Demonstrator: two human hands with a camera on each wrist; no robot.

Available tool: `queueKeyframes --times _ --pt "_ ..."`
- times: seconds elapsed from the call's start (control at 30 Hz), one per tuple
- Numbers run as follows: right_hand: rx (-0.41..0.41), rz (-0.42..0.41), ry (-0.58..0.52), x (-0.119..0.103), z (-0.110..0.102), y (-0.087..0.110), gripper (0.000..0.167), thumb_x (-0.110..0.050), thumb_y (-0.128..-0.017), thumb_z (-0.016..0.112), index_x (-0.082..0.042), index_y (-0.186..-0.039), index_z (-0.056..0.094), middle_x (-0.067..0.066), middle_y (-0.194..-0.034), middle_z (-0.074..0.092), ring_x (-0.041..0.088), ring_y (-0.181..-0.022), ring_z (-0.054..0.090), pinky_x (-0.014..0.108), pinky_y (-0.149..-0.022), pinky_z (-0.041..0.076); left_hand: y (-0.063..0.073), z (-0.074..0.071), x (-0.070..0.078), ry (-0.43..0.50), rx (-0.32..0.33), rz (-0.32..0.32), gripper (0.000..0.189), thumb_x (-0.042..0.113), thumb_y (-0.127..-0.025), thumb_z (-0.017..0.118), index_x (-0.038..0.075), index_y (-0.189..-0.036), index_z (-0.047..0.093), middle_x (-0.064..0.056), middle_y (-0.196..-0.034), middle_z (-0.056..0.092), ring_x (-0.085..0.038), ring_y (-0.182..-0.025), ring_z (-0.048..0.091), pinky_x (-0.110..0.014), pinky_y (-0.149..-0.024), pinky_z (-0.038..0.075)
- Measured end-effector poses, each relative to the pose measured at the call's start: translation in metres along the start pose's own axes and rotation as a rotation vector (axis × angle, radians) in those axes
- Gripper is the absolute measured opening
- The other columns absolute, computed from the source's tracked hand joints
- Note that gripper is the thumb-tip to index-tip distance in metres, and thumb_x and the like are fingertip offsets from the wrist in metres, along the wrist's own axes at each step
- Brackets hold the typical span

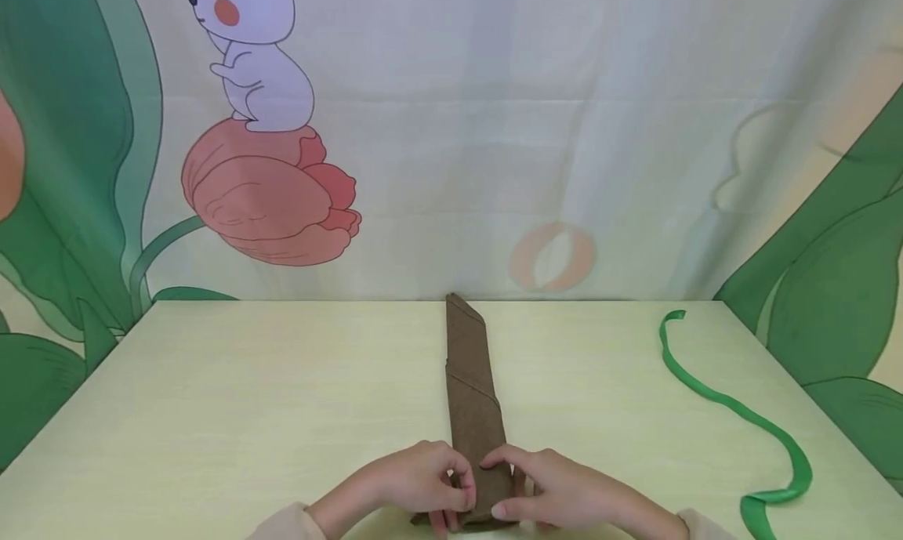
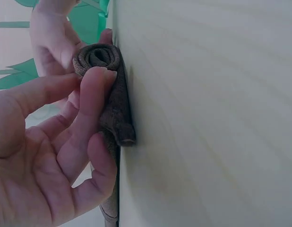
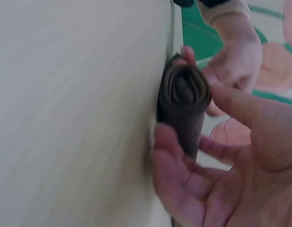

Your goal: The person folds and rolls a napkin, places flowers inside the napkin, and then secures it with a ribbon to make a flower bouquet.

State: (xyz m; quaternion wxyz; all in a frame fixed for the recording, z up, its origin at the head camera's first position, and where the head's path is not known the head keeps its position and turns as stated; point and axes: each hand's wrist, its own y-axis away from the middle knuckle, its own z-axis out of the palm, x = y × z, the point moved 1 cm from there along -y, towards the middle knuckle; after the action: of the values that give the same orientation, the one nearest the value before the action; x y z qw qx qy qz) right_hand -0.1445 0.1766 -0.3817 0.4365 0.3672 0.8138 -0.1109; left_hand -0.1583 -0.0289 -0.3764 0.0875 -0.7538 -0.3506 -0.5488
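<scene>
A long folded strip of brown cloth (image 1: pixel 471 367) runs from the table's back edge towards me. Its near part is wound into a roll, and the spiral ends show in both wrist views. At the roll's left end, my left hand (image 1: pixel 426 477) holds the cloth with thumb and bent fingers. Opposite it, my right hand (image 1: pixel 560 489) grips the right end, fingers curled underneath and one finger on top. In the left wrist view, a loose flap (image 2: pixel 118 125) of the cloth sticks out under the roll. The roll's underside is hidden in the head view.
A wavy green ribbon (image 1: pixel 748 414) lies along the right side of the pale wooden table (image 1: pixel 282 391). Behind the table hangs a printed curtain (image 1: pixel 437 132) with a white animal, a pink flower and green leaves.
</scene>
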Motion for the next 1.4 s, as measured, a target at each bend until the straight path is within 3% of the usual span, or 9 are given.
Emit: queueKeyframes --times 0.13,0.4,0.67,1.0,1.2,1.4 --pt "-0.024 -0.010 -0.080 0.005 -0.005 -0.002 0.035 -0.020 -0.089 0.059 -0.009 -0.121 0.049 -0.006 -0.075 0.055 0.002 -0.042 0.049 0.020 -0.045 0.044 -0.002 0.002 0.000 -0.021 0.008 -0.016 0.010 -0.001 -0.080 0.062 0.006 -0.073 0.061 -0.004 -0.056 0.059 -0.008 -0.044 0.055 -0.022 -0.049 0.048" --pt "0.056 -0.012 0.046 0.004 -0.001 -0.008 0.036 -0.017 -0.081 0.069 -0.013 -0.111 0.051 -0.010 -0.059 0.051 -0.002 -0.042 0.046 0.019 -0.050 0.043 -0.006 0.007 0.004 -0.133 0.037 -0.055 0.017 0.001 -0.077 0.067 0.012 -0.068 0.057 -0.002 -0.051 0.058 -0.008 -0.041 0.055 -0.020 -0.050 0.048" --pt "0.066 -0.016 0.080 0.002 -0.001 -0.010 0.035 -0.015 -0.079 0.070 -0.014 -0.108 0.050 -0.011 -0.057 0.049 -0.002 -0.044 0.045 0.018 -0.049 0.042 -0.007 0.005 0.003 -0.118 0.034 -0.060 0.014 0.006 -0.079 0.067 0.011 -0.073 0.056 -0.004 -0.053 0.059 -0.010 -0.041 0.056 -0.023 -0.047 0.048" --pt "0.037 0.054 -0.140 0.013 -0.003 -0.007 0.037 -0.015 -0.081 0.069 -0.013 -0.113 0.051 -0.002 -0.069 0.053 0.005 -0.041 0.045 0.017 -0.041 0.040 -0.009 0.005 0.001 -0.063 0.038 -0.068 0.021 0.005 -0.077 0.070 0.011 -0.088 0.053 -0.006 -0.054 0.060 -0.015 -0.043 0.059 -0.023 -0.049 0.049" --pt "0.043 0.044 -0.203 0.016 -0.003 -0.008 0.042 -0.014 -0.081 0.069 -0.009 -0.117 0.047 0.001 -0.073 0.052 0.006 -0.042 0.046 0.017 -0.041 0.040 -0.008 0.003 0.000 -0.169 0.122 -0.085 0.038 0.015 -0.073 0.076 0.014 -0.101 0.051 -0.003 -0.054 0.058 -0.015 -0.042 0.058 -0.022 -0.066 0.048" --pt "0.045 0.045 -0.222 0.018 -0.004 -0.007 0.044 -0.015 -0.081 0.069 -0.009 -0.117 0.047 0.001 -0.073 0.052 0.007 -0.043 0.046 0.017 -0.041 0.039 -0.009 0.002 -0.004 -0.172 0.147 -0.049 0.041 0.016 -0.071 0.078 0.015 -0.102 0.051 0.000 -0.052 0.058 -0.012 -0.044 0.056 -0.021 -0.060 0.045"
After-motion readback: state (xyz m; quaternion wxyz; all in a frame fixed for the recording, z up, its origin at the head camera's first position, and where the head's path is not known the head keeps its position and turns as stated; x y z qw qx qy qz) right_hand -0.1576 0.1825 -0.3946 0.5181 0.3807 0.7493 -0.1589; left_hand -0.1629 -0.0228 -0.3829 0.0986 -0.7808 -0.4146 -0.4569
